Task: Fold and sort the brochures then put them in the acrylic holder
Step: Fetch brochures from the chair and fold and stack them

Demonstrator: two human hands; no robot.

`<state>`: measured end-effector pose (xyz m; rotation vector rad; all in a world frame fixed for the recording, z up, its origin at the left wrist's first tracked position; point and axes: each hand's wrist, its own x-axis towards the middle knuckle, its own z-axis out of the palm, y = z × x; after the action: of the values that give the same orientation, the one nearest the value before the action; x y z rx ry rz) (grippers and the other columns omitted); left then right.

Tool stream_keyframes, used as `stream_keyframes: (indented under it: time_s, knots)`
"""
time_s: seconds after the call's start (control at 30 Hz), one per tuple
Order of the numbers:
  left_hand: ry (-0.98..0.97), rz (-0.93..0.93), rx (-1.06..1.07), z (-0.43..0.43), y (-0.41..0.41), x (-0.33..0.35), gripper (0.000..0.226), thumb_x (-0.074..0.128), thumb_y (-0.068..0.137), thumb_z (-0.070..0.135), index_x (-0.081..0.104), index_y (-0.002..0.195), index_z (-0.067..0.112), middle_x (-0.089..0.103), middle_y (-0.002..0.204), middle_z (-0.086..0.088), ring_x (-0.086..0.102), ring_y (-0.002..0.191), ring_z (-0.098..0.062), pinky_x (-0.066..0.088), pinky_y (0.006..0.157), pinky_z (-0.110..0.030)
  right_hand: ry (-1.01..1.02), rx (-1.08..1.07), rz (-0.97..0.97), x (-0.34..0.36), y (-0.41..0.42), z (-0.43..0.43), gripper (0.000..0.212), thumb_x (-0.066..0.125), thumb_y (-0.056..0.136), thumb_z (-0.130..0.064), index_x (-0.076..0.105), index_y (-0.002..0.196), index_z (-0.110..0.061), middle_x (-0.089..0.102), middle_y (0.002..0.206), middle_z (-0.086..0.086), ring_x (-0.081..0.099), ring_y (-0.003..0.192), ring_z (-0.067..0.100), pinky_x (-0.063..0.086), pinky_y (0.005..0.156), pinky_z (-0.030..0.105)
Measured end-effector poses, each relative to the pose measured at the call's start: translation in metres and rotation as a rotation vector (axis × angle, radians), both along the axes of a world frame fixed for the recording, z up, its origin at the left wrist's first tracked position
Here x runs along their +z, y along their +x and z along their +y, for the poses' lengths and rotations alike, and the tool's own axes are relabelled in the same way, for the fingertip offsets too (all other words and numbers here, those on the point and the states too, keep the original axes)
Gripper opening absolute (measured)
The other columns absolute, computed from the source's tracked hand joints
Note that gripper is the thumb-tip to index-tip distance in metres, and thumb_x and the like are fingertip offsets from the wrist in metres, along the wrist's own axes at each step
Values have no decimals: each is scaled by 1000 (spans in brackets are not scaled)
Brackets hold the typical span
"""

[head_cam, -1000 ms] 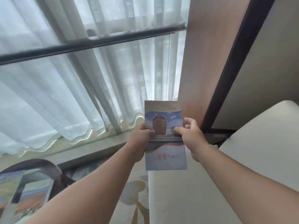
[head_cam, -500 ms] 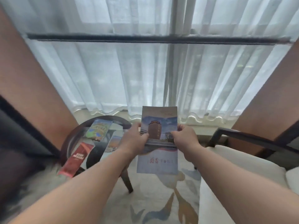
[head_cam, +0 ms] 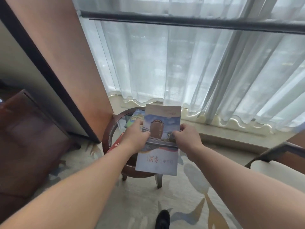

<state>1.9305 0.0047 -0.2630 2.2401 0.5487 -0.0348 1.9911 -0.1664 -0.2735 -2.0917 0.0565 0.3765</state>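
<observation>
Carried leftward since the earlier frames: brochure point(head_cam: 159, 139), now over the near right part of the round glass worktop point(head_cam: 106, 138) instead of off to its right. Held upright and cover-forward, clear of the glass, between left hand point(head_cam: 134, 138) and right hand point(head_cam: 188, 138). Pinched at mid-height on each long edge, thumbs flat on the printed cover and fingers point(head_cam: 182, 128) curled round behind; exact lie of the rear fingers hidden by the sheet.

Symmetrical two-edge grip probably chosen to keep the thin paper flat and square, whether for checking the fold or for lining it up before setting down. Seemingly folded already to one tall panel.

On the worktop, left of the held piece: green brochure point(head_cam: 134, 119) at the far side, red brochure point(head_cam: 117, 143) nearer, both lying flat and partly covered by the left hand. Likely laid apart as separate sorting piles.

Acrylic holder not in view; placing step therefore judged not yet done.

Around the worktop: sheer curtain point(head_cam: 181, 63) at the far side, brown armchair point(head_cam: 24, 138) at left, pale chair with dark arm point(head_cam: 272, 151) at right, patterned carpet point(head_cam: 189, 195) beneath, dark shoe point(head_cam: 162, 219) at the near edge.
</observation>
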Motion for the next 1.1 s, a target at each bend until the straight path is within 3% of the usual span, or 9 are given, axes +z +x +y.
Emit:
stream_keyframes:
  time_s: [0.1,0.3,0.47,0.57,0.7,0.87,1.1]
  knots:
    - [12,33,-5,17,27,-16,24,57,90,26,54,113,28,64,87,2,62,83,-22,47,69,-33,-39,6,9,-18,29,16,11,54,79,-14,64,84,-11,68,82,5,66,82,29,55,75,44]
    - [30,151,-21,50,80,-55,36,58,90,28,50,125,27,64,97,-6,62,89,-26,51,78,-37,-135,15,72,-61,76,48,7,54,83,-20,56,90,-20,65,91,1,63,83,23,55,79,45]
    - [56,261,-87,64,106,-97,42,55,93,29,43,133,25,66,100,-7,60,90,-26,45,71,-34,-221,9,166,-95,93,61,39,53,85,-17,45,122,-25,64,103,1,63,87,22,55,76,43]
    - [109,312,-142,69,113,-126,36,53,93,28,42,126,24,66,99,-7,60,85,-28,48,69,-36,-238,-18,219,-117,92,68,49,53,84,-14,42,131,-24,64,110,5,62,90,25,52,72,40]
    - [180,402,-286,74,122,-168,27,51,94,27,42,117,19,63,95,-4,56,80,-25,48,67,-36,-304,-46,302,-148,83,79,44,55,84,-14,47,127,-19,61,119,7,56,90,24,44,68,32]
    - [173,423,-422,75,148,-205,25,54,93,28,44,112,15,60,109,-8,60,95,-31,52,78,-43,-374,-122,352,-178,94,87,48,57,86,-17,45,132,-17,57,125,8,59,101,26,51,80,35]
    - [183,386,-438,74,184,-252,27,56,91,27,44,112,14,50,108,-9,58,93,-35,50,76,-44,-462,-117,381,-224,128,91,53,58,88,-22,41,137,-15,47,128,11,55,105,29,51,86,40]
